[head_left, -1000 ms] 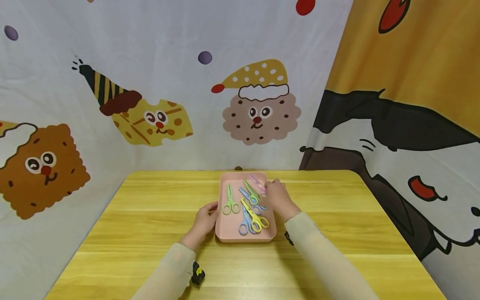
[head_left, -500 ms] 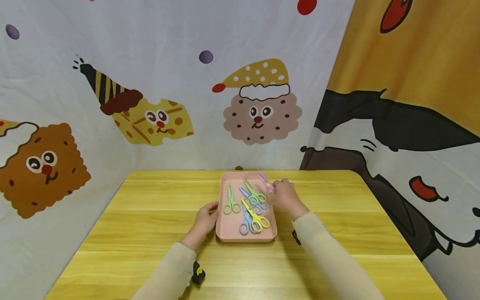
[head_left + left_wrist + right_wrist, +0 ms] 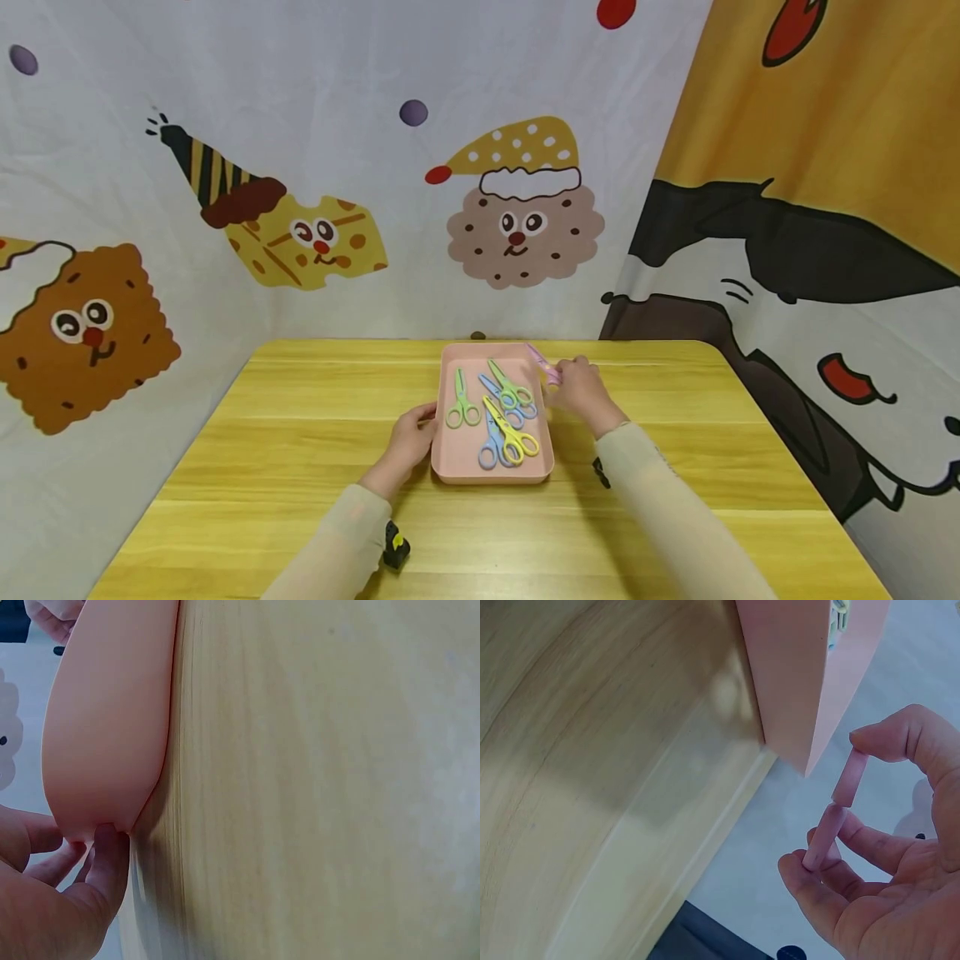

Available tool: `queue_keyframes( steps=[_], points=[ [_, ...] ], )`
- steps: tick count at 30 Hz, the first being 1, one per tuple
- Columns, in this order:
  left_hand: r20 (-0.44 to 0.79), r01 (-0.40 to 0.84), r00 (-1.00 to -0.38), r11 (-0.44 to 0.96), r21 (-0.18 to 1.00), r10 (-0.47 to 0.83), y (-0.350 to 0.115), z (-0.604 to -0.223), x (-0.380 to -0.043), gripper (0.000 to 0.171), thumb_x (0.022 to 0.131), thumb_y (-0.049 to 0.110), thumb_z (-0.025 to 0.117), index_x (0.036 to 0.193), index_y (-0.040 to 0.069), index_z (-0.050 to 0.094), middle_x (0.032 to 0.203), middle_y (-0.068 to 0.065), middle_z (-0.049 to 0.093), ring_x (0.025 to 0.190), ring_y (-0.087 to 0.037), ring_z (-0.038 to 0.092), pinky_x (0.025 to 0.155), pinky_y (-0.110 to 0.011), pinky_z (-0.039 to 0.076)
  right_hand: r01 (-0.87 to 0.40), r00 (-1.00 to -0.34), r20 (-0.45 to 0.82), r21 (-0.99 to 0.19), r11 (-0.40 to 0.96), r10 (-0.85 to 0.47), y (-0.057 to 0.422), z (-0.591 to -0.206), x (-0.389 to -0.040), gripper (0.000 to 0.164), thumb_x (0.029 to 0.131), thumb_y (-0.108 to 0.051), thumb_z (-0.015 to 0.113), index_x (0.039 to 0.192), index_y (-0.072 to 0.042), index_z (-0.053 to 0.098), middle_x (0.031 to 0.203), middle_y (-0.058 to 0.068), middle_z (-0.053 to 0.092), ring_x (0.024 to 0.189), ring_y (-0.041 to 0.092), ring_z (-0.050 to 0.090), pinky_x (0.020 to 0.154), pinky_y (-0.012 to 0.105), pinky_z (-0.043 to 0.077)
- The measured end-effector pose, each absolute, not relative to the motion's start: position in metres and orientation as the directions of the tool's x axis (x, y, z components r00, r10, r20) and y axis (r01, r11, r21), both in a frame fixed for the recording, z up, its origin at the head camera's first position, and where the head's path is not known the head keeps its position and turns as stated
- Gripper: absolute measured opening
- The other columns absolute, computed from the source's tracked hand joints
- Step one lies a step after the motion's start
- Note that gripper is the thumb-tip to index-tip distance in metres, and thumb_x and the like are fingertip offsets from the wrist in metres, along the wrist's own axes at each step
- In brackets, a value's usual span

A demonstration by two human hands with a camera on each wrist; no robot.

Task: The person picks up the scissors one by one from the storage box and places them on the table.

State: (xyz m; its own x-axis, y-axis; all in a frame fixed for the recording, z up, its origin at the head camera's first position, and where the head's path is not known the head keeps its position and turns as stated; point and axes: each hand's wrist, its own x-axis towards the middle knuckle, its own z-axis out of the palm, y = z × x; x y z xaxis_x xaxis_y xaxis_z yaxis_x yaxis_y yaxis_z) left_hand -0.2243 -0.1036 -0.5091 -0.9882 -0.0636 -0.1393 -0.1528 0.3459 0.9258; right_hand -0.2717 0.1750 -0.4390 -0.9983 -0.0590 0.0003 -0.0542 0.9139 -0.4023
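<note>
My right hand (image 3: 588,390) pinches a pair of pink-purple scissors (image 3: 546,367) by the handles, just over the tray's far right rim. From the right wrist view, thumb and fingertips press on the two handle loops (image 3: 850,778), seen edge-on. At the left side of the pink tray (image 3: 456,462), my left hand (image 3: 409,437) grips the wall, its thumb and fingers against the pink side (image 3: 112,742) in the left wrist view. Inside lie green scissors (image 3: 460,404) alone on the left, other green scissors (image 3: 507,386) over blue ones (image 3: 491,387), and yellow scissors (image 3: 504,425) across more blue scissors (image 3: 488,452).
The tray stands on a wooden table (image 3: 315,433), near its far edge. Behind hangs a cloth printed with cartoon figures (image 3: 337,150). A small black device (image 3: 396,546) sits at the left wrist, another (image 3: 601,472) at the right.
My right hand has moved rightward with the pink-purple scissors, from above the tray's inside to its right rim. The left hand and the other scissors have stayed in place.
</note>
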Motion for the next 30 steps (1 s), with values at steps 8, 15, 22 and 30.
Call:
queue_keyframes(
  steps=[8, 15, 22, 30],
  points=[
    [-0.127, -0.139, -0.990, 0.349, 0.927, -0.057, -0.103, -0.507, -0.223, 0.036, 0.095, 0.006, 0.051, 0.130, -0.002, 0.054, 0.122, -0.019, 0.058, 0.108, -0.030, 0.058, 0.090, -0.038, 0.052, -0.047, -0.998, -0.011, -0.406, 0.913, -0.057, 0.181, -0.438, -0.272, 0.035, 0.071, -0.021, 0.074, 0.098, -0.001, 0.063, 0.105, 0.020, 0.053, 0.094, 0.038, 0.048, 0.080, 0.048, 0.046],
    [-0.130, -0.142, -0.990, 0.341, 0.929, -0.059, -0.104, -0.509, -0.223, 0.036, 0.096, 0.007, 0.051, 0.131, -0.001, 0.054, 0.122, -0.018, 0.058, 0.109, -0.029, 0.058, 0.091, -0.038, 0.052, -0.028, -0.999, -0.027, -0.390, 0.920, -0.042, 0.189, -0.443, -0.275, 0.038, 0.072, -0.023, 0.073, 0.102, -0.001, 0.063, 0.108, 0.021, 0.053, 0.097, 0.039, 0.048, 0.082, 0.049, 0.046],
    [-0.132, -0.144, -0.989, 0.339, 0.929, -0.061, -0.104, -0.511, -0.224, 0.036, 0.096, 0.007, 0.051, 0.131, 0.000, 0.054, 0.122, -0.017, 0.058, 0.109, -0.029, 0.058, 0.091, -0.038, 0.052, -0.032, -0.999, -0.027, -0.368, 0.929, -0.045, 0.198, -0.449, -0.277, 0.043, 0.073, -0.022, 0.072, 0.108, 0.001, 0.063, 0.107, 0.022, 0.054, 0.097, 0.039, 0.049, 0.083, 0.049, 0.045],
    [-0.126, -0.140, -0.990, 0.338, 0.931, -0.063, -0.104, -0.511, -0.224, 0.036, 0.095, 0.008, 0.052, 0.131, 0.000, 0.054, 0.121, -0.018, 0.059, 0.108, -0.029, 0.058, 0.091, -0.038, 0.052, -0.030, -0.998, -0.042, -0.350, 0.936, -0.047, 0.204, -0.448, -0.275, 0.037, 0.075, -0.020, 0.068, 0.105, 0.002, 0.063, 0.101, 0.020, 0.055, 0.095, 0.038, 0.048, 0.083, 0.050, 0.043]
  ],
)
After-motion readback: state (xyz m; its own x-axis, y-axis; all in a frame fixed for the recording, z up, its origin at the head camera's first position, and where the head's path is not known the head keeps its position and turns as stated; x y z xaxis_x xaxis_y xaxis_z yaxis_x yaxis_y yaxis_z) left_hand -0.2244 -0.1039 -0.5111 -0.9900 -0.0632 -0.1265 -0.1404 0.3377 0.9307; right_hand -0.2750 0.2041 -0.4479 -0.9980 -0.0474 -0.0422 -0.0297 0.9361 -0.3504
